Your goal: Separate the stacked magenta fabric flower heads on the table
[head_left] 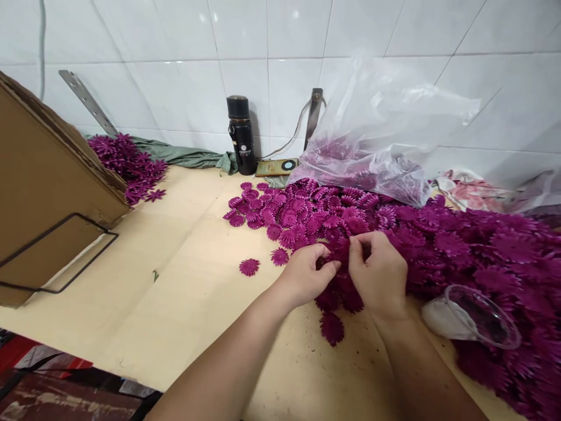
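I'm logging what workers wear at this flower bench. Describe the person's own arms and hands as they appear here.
Both arms are bare as far as the picture shows: no sleeves, no gloves. The left hand and right hand carry no rings, watch or bracelet that can be seen. Fingernails look short and unpainted, though small in view. No markings, tape or bandages show on either forearm.

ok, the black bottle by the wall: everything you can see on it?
The black bottle stands upright at the back of the table, against the white tiled wall. It has a cylindrical glossy body, a darker cap and small pale lettering too small to read. A phone-like device lies flat just to its right, and green cloth is bunched on its left. Neither hand is near it.
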Action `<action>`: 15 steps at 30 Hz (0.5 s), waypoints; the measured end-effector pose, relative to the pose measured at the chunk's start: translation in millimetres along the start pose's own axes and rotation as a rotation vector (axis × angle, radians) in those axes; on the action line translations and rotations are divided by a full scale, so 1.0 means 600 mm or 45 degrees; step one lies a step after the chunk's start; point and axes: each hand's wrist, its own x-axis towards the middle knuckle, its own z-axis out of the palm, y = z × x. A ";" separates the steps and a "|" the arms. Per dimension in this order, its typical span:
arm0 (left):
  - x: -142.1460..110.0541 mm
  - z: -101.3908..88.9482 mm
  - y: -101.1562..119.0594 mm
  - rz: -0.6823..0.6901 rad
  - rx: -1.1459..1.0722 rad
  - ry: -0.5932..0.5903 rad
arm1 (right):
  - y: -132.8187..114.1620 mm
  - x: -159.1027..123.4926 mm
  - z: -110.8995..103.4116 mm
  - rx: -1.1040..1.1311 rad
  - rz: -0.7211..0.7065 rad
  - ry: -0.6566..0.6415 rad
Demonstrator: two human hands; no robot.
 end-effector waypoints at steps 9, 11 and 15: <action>0.000 -0.014 0.002 0.026 -0.110 0.061 | 0.054 0.023 -0.017 0.144 0.138 0.108; 0.006 -0.014 -0.007 0.025 -0.140 0.121 | 0.041 0.015 -0.014 0.323 0.001 -0.029; 0.015 -0.012 -0.021 -0.014 -0.286 0.192 | 0.007 -0.006 -0.008 0.524 -0.149 -0.312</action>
